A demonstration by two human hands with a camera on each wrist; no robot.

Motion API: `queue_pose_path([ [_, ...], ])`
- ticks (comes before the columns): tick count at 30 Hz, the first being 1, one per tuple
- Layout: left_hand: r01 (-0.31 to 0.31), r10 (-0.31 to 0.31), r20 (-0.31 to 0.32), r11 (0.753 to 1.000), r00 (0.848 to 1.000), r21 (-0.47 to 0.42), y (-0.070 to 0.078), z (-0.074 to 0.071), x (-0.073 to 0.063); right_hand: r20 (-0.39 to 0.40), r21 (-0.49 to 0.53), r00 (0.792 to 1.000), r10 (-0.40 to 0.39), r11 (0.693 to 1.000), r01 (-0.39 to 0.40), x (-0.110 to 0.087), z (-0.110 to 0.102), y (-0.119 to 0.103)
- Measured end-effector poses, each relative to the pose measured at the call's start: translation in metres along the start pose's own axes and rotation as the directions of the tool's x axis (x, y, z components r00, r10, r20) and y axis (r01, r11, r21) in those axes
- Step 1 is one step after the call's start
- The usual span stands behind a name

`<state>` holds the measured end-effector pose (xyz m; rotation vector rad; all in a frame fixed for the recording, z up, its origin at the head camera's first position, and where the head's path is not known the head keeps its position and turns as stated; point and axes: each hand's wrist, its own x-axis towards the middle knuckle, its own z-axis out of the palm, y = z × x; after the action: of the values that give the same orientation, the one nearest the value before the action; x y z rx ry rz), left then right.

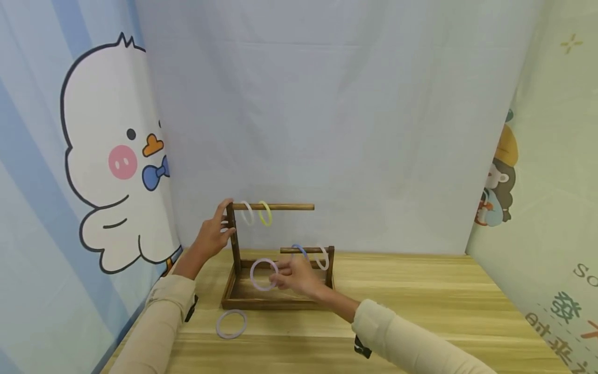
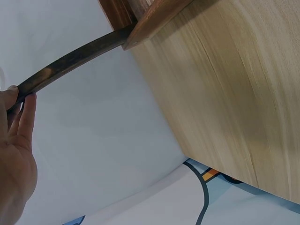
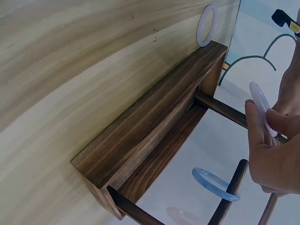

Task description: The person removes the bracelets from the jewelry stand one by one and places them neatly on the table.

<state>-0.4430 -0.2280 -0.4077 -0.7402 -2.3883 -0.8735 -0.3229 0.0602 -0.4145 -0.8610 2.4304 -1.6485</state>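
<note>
A dark wooden bracelet stand [image 1: 275, 304] has a tall post on the left and a short one on the right, each with a crossbar. My left hand [image 1: 216, 236] grips the top of the tall post [image 2: 70, 61]. In front of the stand, my right hand [image 1: 301, 278] pinches a lavender bangle [image 1: 252, 275], also visible in the right wrist view. On the upper bar hang a white bangle [image 1: 247, 213] and a yellow bangle [image 1: 266, 214]. The lower bar carries a blue bangle [image 3: 211, 185] and a pale pinkish bangle [image 1: 323, 258].
Another lavender bangle [image 1: 231, 324] lies flat on the wood-grain table [image 1: 402, 311], just in front of the stand's left corner. A pale curtain [image 1: 336, 130] hangs behind the table. Printed cloths flank it, with a cartoon bird [image 1: 107, 104] on the left one.
</note>
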Motion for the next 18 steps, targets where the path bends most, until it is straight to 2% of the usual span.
queue_pose_path([
  [7,0.0,0.0,-0.001,1.0,1.0,-0.007,0.0,-0.001,0.0,-0.017,-0.011,0.998,0.068,0.998,-0.068,-0.005,0.008,0.008],
  [11,0.005,-0.005,0.005,1.0,1.0,-0.006,0.002,-0.001,0.0,-0.007,0.025,0.995,0.095,0.995,-0.095,-0.009,0.011,0.013],
  [18,0.008,-0.008,0.013,1.0,1.0,-0.003,0.004,-0.001,-0.001,-0.014,0.031,0.997,0.078,0.997,-0.077,-0.014,0.016,0.025],
])
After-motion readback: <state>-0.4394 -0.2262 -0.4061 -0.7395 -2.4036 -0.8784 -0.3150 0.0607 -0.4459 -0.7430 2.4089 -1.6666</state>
